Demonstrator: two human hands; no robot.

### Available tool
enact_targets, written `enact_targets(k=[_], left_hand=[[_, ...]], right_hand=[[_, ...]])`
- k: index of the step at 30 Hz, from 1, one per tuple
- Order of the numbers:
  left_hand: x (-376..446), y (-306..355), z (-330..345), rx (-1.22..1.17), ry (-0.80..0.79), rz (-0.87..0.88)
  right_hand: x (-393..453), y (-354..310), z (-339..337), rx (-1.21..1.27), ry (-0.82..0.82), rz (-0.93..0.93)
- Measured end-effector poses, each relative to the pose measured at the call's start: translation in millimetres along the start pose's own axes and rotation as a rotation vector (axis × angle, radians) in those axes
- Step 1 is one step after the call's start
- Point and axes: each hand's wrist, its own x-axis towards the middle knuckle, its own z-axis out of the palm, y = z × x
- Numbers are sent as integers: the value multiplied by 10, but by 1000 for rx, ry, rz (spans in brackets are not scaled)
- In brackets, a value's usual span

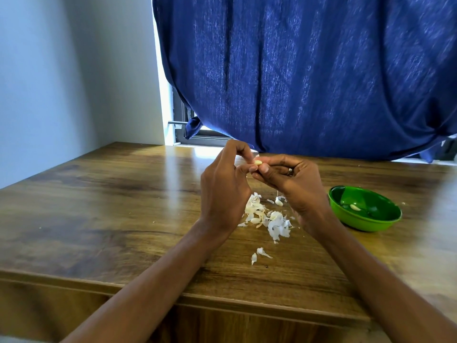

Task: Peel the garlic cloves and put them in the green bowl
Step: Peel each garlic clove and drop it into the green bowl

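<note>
A pale garlic clove (258,162) is raised above the wooden table (99,194), pinched between the fingertips of both hands. My right hand (291,179) holds it between thumb and fingers; a ring shows on one finger. My left hand (223,184) pinches at the clove's left end with curled fingers. The green bowl (364,220) stands on the table at the right, with one peeled clove (355,207) inside. Below my hands lies a heap of white garlic skins (268,219), with an unpeeled clove (279,201) beside it.
Two loose skin flakes (258,254) lie nearer the table's front edge. A blue curtain (309,75) hangs behind the table over a window. A white wall stands at the left.
</note>
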Motion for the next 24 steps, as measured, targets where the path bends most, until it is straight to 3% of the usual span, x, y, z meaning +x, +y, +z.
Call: enact_targets(k=[24], left_hand=[[-10, -36, 30, 54, -15, 34]], right_hand=[[-34, -13, 74, 144, 31, 84]])
